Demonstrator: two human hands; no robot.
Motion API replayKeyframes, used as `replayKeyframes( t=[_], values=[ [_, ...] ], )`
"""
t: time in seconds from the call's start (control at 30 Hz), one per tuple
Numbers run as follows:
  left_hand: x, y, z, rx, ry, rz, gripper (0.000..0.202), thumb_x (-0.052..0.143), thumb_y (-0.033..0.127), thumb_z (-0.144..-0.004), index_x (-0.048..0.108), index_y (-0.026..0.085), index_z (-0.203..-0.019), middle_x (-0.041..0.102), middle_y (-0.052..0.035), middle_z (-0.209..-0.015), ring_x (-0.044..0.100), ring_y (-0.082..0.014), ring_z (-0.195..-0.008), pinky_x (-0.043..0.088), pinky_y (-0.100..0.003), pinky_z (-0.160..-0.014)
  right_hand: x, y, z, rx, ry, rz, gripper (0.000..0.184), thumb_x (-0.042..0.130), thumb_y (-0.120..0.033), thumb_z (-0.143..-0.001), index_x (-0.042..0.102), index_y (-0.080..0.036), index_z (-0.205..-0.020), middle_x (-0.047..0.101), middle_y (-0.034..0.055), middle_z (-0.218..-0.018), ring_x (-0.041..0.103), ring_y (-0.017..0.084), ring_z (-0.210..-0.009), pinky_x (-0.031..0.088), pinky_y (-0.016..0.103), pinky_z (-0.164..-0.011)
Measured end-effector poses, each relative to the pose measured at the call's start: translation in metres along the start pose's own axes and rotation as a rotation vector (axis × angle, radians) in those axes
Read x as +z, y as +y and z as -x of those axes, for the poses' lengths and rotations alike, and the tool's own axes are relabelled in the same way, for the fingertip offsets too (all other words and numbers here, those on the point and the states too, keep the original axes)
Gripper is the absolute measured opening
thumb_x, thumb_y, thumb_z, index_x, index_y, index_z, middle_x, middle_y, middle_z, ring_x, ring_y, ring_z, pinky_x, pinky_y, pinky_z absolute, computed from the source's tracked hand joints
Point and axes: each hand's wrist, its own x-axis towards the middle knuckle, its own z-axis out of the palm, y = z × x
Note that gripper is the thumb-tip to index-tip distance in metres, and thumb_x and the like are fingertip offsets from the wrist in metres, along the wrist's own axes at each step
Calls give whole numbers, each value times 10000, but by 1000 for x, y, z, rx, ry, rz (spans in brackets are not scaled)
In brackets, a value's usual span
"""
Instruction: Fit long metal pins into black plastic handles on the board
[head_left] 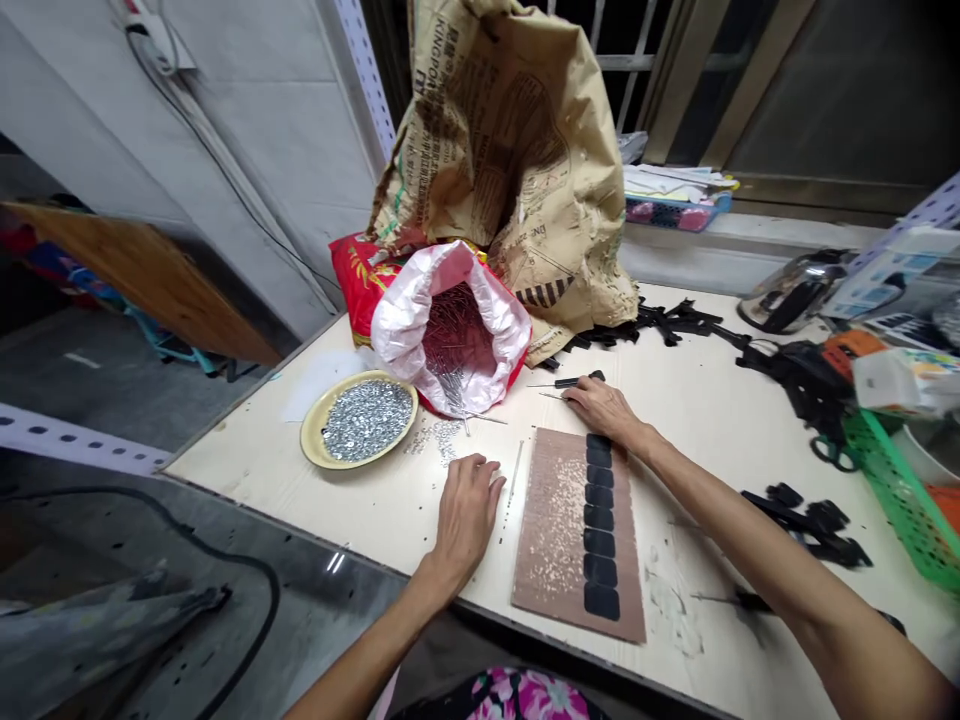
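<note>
My left hand (466,508) rests on the table beside a brown board (551,590), fingers bent a little and thumb apart, with nothing visible in it. Just beyond its fingertips lie scattered small metal pieces (442,432). Past the board's far edge, my right hand (600,408) is low over the table, its fingers closed at the end of a thin metal rod (552,396). A black-handled tool (576,381) with a thin shaft lies next to those fingers. Black rounded pads (599,543) form a column on the board, alongside pale crumbs (555,530).
A yellow bowl (311,440) holds many small metal pieces. Behind it, a red and white bag (397,320) of long pins leans against a large paper sack (577,200). Black parts (817,520), scissors (832,453), a green basket (892,500) and a kettle (795,290) occupy the right side.
</note>
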Motion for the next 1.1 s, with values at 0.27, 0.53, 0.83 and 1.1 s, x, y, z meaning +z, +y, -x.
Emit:
replayKeyframes(
  t=[0.27,0.53,0.83,1.1],
  values=[
    [-26,-22,-10,-142,-56,-123,185,436,234,-907,614,191,-935,624,-64,-894,579,-203,-849,472,-315,-706,7,-3,6,97,74,18,160,434,-195,-867,589,-174,-899,590,87,-928,513,201,-865,368,269,-650],
    [-42,-28,17,-188,-62,5,198,424,236,-910,615,211,-956,623,-52,-925,590,-189,-907,489,-302,-761,12,7,26,129,184,-56,107,429,-217,-825,534,-207,-843,589,30,-844,555,172,-782,353,257,-581],
    [-45,-50,27,-284,-93,11,228,399,250,-913,615,199,-963,650,-51,-932,636,-185,-832,492,-302,-723,7,5,42,228,270,-149,142,452,-275,-841,571,-215,-891,626,27,-927,587,166,-740,404,263,-595],
    [-27,-51,16,-147,-89,-41,238,422,247,-917,630,207,-1026,620,-51,-915,589,-171,-868,467,-270,-731,-17,-10,58,195,336,-246,211,466,-262,-854,639,-199,-956,655,55,-963,624,187,-834,466,281,-701]
  ],
)
